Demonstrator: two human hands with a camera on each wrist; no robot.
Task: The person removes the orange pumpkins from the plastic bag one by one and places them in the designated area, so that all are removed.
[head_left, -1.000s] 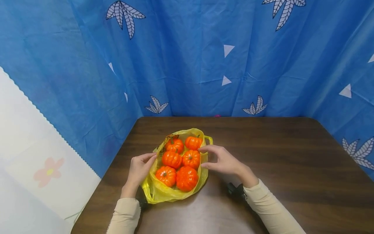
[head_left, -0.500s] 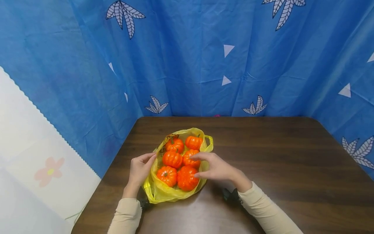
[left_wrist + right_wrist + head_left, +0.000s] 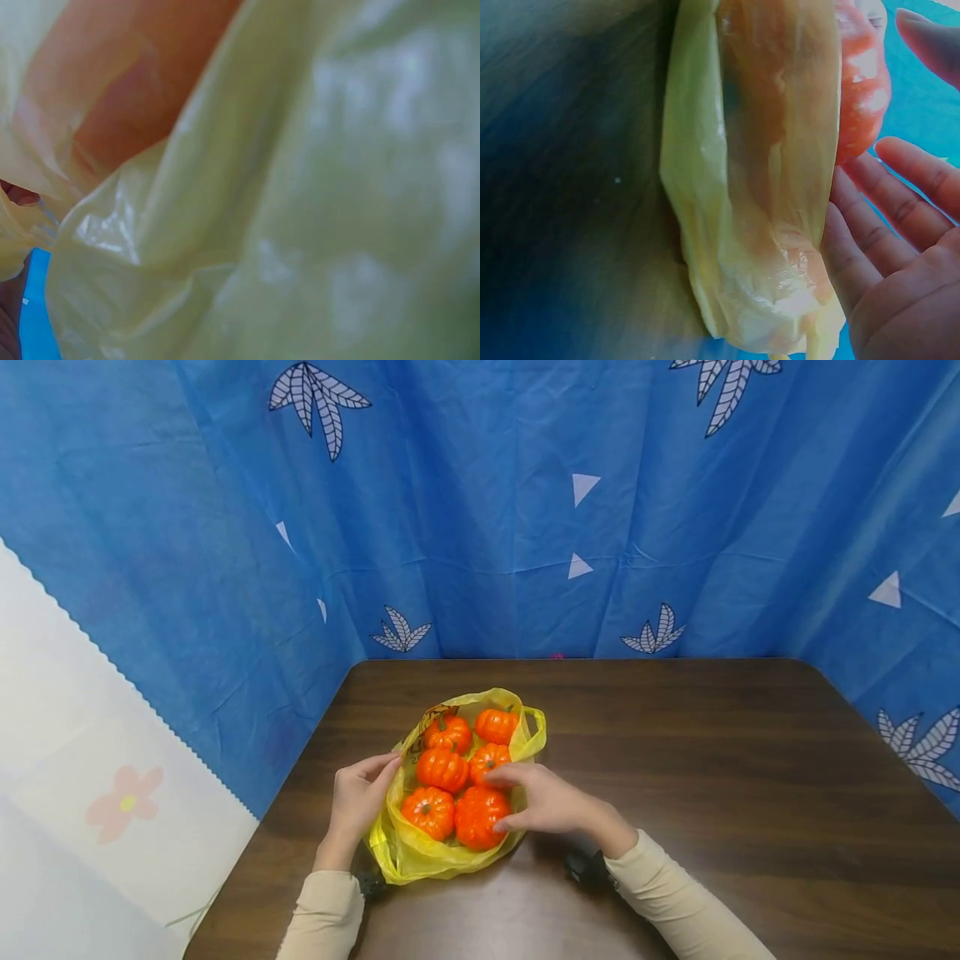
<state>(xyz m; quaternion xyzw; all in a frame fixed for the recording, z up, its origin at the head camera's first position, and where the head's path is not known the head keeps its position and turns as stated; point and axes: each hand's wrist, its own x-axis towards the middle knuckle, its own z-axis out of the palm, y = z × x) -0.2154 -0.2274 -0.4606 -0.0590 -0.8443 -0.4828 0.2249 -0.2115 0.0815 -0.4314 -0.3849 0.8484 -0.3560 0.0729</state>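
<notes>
Our left hand [image 3: 358, 797] pinched the yellow bag [image 3: 423, 860] at its left rim; our right hand [image 3: 553, 799], spread, empty, hung by the pumpkin [image 3: 477, 817] inside, near right: seemingly light, slippery, best cupped round its sides.

Head view: bright, even; curtain [image 3: 480, 510] folds softly shaded.
White sheet [image 3: 67, 710]: pale, low contrast.
Counter [image 3: 502, 918]: diffuse glare toward near edge; dark in right wrist view.
Pumpkins [image 3: 442, 769]: small white highlights on glossy skins.
Bag [image 3: 345, 202]: out of focus, pale sheen, in left wrist view.
</notes>
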